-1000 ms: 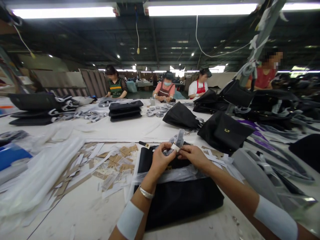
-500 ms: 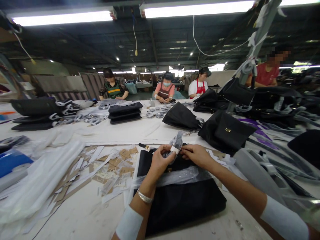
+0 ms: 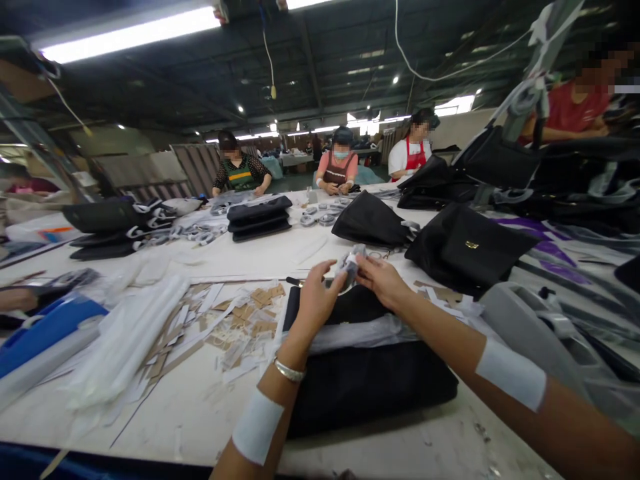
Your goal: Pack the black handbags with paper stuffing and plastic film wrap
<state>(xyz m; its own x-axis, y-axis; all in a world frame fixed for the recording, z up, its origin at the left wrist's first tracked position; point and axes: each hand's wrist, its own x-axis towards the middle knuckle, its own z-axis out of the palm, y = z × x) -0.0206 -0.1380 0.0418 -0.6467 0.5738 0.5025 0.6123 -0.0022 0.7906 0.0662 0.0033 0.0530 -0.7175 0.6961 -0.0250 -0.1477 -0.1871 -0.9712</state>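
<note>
A coiled strap in clear wrapping point(image 3: 351, 265), with a white band around it, is held up between my hands above the back edge of a black bag. My left hand point(image 3: 317, 297) has its thumb against the coil's left side; its index finger is raised, and the other fingers are partly hidden. On the right side, my right hand point(image 3: 383, 283) pinches the coil by the white band. Under my wrists lies the black bag point(image 3: 375, 387), flat on the table, with a strip of clear plastic point(image 3: 360, 335) across it. A short black tab point(image 3: 294, 282) pokes out beyond its back left corner.
Paper and card scraps point(image 3: 250, 320) cover the table at left, beside a pile of clear plastic sleeves point(image 3: 135, 340) and a blue object point(image 3: 55, 327). Black bags point(image 3: 465, 250) and a grey moulded item point(image 3: 525, 333) lie right. Co-workers point(image 3: 337, 167) sit across the table.
My right hand has come onto the coil's white band from beside it. My left fingers have loosened a little. The view has swung slightly left.
</note>
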